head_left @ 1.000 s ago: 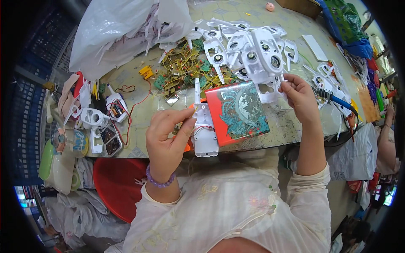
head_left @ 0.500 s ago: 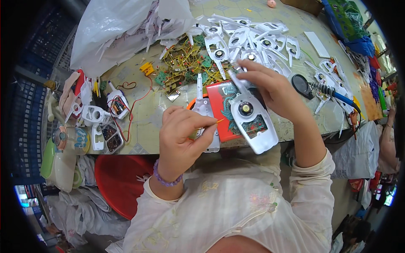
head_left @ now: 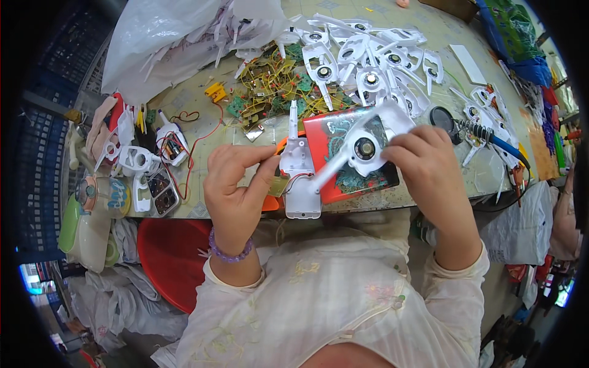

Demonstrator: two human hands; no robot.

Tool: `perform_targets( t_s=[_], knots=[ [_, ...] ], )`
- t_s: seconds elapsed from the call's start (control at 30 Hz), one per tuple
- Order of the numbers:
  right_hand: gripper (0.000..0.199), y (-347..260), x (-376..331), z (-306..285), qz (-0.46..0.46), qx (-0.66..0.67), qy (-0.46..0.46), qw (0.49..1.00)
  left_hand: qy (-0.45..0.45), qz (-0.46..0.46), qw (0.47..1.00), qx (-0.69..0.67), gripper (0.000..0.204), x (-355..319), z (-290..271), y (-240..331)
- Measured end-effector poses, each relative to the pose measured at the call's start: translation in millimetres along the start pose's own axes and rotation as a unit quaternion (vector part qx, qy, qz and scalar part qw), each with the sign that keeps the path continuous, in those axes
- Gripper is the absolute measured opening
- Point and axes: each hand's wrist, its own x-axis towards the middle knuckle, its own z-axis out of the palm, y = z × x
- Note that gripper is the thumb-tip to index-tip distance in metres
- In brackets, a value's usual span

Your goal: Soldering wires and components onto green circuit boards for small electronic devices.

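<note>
My right hand (head_left: 423, 159) grips a white plastic casing half (head_left: 397, 120) by its edge. A round black speaker (head_left: 364, 148) is fitted in it, and its narrow handle slants down to the left, blurred. My left hand (head_left: 236, 184) is closed in a pinch; what its fingertips hold is hidden. Beside the left thumb is a small greenish circuit board (head_left: 277, 186), with thin wires near a second white casing half (head_left: 303, 202). That casing lies at the table's front edge, handle pointing away. Under the right-hand casing lies a red-edged flat box (head_left: 316, 138) with a patterned top.
Wired circuit boards (head_left: 276, 83) and white casings with speakers (head_left: 368, 61) are heaped behind. A soldering iron (head_left: 506, 147) rests in a coil holder at right. A large plastic bag (head_left: 153, 55) stands back left. Below the edge sits a red basin (head_left: 165, 257).
My right hand has taken hold of the speaker casing, lifted it and turned it so its handle points lower left. My left hand has drawn left, uncovering more of the second casing.
</note>
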Motion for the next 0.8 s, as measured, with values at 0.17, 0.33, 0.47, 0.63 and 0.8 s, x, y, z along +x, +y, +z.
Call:
perform_targets(
  t_s=[0.17, 0.33, 0.47, 0.63, 0.8],
  knots=[
    [0.018, 12, 20, 20, -0.082, 0.080, 0.035, 0.993, -0.059, 0.076, 0.995, 0.028, 0.011, 0, 5, 7],
    [0.019, 2, 29, 17, -0.105, 0.198, 0.078, 0.971, -0.079, 0.093, 0.992, 0.023, 0.013, -1, 9, 15],
    [0.016, -17, 34, 21, -0.073, 0.248, 0.089, 0.962, -0.087, 0.092, 0.992, 0.024, 0.013, -1, 10, 16],
    [0.018, -8, 33, 27, -0.032, 0.245, -0.026, 0.969, -0.092, 0.087, 0.992, 0.011, 0.011, -1, 14, 15],
    [0.026, 11, 43, 24, -0.108, 0.216, -0.039, 0.970, -0.116, 0.073, 0.990, 0.013, 0.012, -1, 12, 17]
  ],
)
